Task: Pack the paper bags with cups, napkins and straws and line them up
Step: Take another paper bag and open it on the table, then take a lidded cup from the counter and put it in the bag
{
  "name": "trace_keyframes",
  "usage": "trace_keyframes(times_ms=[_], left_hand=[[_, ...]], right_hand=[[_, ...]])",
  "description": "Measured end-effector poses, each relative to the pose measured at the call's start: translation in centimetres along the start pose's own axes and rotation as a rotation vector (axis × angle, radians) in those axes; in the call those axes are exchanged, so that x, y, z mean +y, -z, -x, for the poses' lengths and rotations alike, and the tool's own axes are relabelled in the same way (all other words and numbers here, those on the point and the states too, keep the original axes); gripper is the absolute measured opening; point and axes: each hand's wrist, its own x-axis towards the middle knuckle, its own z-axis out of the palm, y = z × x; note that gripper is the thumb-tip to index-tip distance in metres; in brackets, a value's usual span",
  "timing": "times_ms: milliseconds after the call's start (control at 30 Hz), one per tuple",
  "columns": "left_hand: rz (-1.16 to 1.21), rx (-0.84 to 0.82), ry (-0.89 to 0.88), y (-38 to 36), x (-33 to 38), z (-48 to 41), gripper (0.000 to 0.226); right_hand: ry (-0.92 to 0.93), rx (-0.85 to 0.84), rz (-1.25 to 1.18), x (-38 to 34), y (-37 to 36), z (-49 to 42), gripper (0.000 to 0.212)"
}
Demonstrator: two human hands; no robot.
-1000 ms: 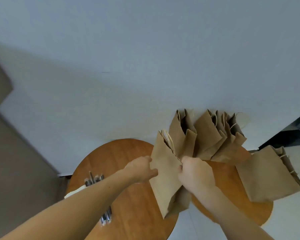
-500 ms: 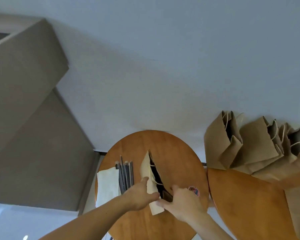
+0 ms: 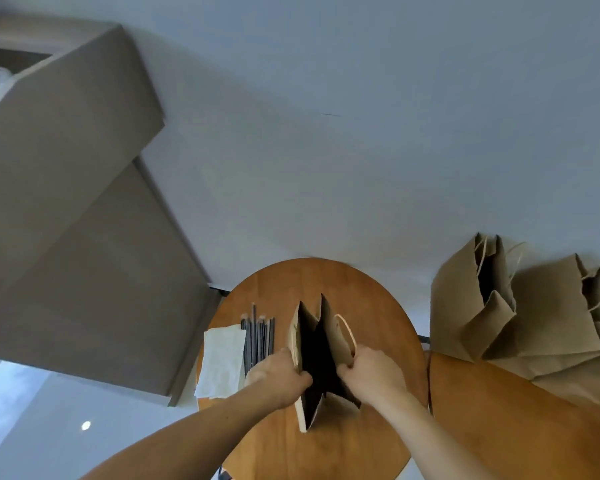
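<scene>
We grip the brown paper bag's (image 3: 338, 342) opposite rims with left hand (image 3: 278, 375) and right hand (image 3: 371, 372). The round wooden desk's (image 3: 326, 278) far edge lies well beyond it.

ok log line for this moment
stage: paper bag held open | left hand: grips its left rim | right hand: grips its right rim | bag: upright on round table | napkins, straws: left of bag

No writing, label, brand, number or sign can be read anywhere in view. The brown outer faces of the open paper bag (image 3: 340, 344) standing on the round bench (image 3: 378, 306) show as plain paper.
</scene>
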Motion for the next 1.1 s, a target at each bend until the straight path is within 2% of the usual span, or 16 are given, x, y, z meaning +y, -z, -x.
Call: trace_keyframes(times_ms=[67,167,267,433,500,600,667,767,900,1000,1100], left_hand=[[-0.006,0.031,0.049,-0.1,-0.4,-0.2,0.025],[-0.018,0.106,0.106,0.8,-1.4,-0.9,0.029],[-0.016,0.121,0.100,1.5,-2.4,-1.6,0.031],[0.112,-0.047,-0.058,0.1,-1.9,-2.2,0.029],[0.110,-0.098,-0.119,0.4,-2.1,-2.5,0.044],[0.099,-0.202,-0.188,2.6,-2.5,-2.4,0.088],[0.015,-0.220,-0.225,4.8,-2.9,-2.1,0.100],[-0.064,-0.105,-0.256,9.0,-3.5,-1.3,0.097],[-0.189,0.221,-0.268,15.3,-3.2,0.8,0.073],[-0.291,0.433,-0.217,20.4,-3.9,3.1,0.068],[-0.266,0.585,-0.194,25.9,-5.8,6.0,0.067]], right_hand=[[-0.024,0.062,0.043,0.3,0.2,-0.1,0.021],[-0.063,0.124,0.062,2.1,1.0,0.3,0.012],[-0.097,0.124,0.061,4.1,1.3,1.2,0.012],[-0.028,0.056,-0.063,2.0,-0.6,2.3,0.027],[-0.005,-0.004,-0.091,0.9,-0.4,2.5,0.041],[0.011,-0.117,-0.077,-0.1,1.1,2.7,0.080],[0.046,-0.150,-0.075,-1.1,2.7,2.7,0.090],[0.157,-0.066,-0.011,-3.7,5.7,2.3,0.086],[0.321,0.111,0.086,-9.9,9.3,1.4,0.074],[0.429,0.139,0.177,-15.2,10.9,0.8,0.072],[0.530,0.164,0.238,-21.0,12.5,0.6,0.072]])
